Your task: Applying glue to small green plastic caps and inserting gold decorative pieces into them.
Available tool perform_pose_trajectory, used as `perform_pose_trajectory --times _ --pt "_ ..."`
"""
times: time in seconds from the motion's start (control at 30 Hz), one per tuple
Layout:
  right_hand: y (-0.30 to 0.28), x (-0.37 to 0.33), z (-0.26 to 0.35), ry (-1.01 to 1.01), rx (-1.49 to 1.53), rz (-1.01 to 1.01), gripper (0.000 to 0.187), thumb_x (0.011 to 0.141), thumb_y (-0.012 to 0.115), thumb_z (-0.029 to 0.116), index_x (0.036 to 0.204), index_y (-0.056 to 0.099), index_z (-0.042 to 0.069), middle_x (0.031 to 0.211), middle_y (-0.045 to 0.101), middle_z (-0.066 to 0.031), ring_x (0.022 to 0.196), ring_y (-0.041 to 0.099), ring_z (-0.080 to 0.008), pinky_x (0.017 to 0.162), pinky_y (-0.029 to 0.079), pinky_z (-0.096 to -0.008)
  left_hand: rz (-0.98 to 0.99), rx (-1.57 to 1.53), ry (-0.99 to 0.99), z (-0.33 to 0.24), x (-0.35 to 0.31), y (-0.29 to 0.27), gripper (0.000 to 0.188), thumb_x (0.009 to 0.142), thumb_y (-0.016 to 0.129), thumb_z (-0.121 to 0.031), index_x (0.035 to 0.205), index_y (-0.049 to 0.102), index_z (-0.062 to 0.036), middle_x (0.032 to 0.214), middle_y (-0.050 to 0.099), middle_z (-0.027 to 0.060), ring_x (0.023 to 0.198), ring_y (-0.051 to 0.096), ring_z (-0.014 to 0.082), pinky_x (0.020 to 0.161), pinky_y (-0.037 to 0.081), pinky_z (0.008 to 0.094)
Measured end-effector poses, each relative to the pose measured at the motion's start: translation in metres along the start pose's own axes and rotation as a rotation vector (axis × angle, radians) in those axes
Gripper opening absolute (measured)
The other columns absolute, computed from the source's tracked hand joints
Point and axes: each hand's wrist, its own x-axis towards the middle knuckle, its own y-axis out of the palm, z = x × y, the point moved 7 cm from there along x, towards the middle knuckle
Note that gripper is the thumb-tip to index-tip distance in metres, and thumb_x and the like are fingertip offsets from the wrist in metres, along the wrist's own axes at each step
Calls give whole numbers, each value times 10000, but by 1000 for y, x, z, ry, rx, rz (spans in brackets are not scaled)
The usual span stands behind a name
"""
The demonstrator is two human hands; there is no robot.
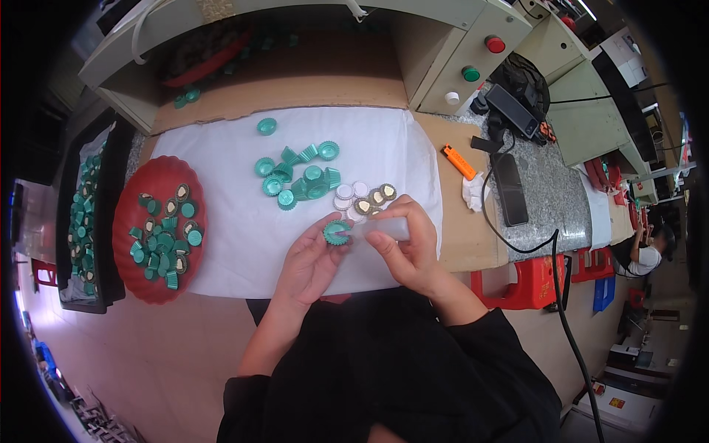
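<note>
My left hand is closed around a small green fluted cup, its open side turned up. In my right hand is a translucent squeeze bottle, gripped between thumb and fingers. The bottle's narrow tip reaches to the inside of the cup; whether it touches cannot be made out. Just beyond my hands lie several white discs and dark-rimmed round pieces with pale centres. Farther off, a loose group of green cups rests on the white sheet, some tipped on their sides.
A red scalloped tray at left holds green cups and pale-centred pieces. Beyond it stands a black bin of similar pieces. To the right are an orange lighter, crumpled tissue, a dark phone and a hanging black cable.
</note>
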Motion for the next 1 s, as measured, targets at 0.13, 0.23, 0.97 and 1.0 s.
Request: perform_pose_trajectory --times 0.13,0.23,0.97,1.0 --pt "2 0 -2 -36 -31 -27 192 755 575 52 895 462 -16 792 483 -94 681 456 -148 614 367 -228 -1 -16 -2 0 0 -1 389 847 462 -139 1183 362 31 1100 486 127 952 503 189 833 404 274" --pt "-2 0 -5 -38 -34 -98 224 732 622 95 872 476 -2 749 500 -117 645 493 -217 562 395 -273 19 -51 3 -1 0 -3 391 848 461 -138 1185 358 30 1097 489 121 947 507 194 836 408 277" --pt "-49 -16 -69 948 825 -95 255 699 637 25 928 524 22 843 599 -87 763 575 -136 694 457 -250 2 -25 34 -1 -3 -7 364 835 475 -99 1162 376 27 1129 452 194 969 513 229 860 419 310" --pt "-50 -16 -70 946 822 -95 255 699 637 25 928 524 22 843 599 -87 763 575 -136 694 457 -250 -3 -34 33 -1 -4 -8 363 834 476 -99 1160 377 27 1133 450 195 970 512 231 863 418 311"
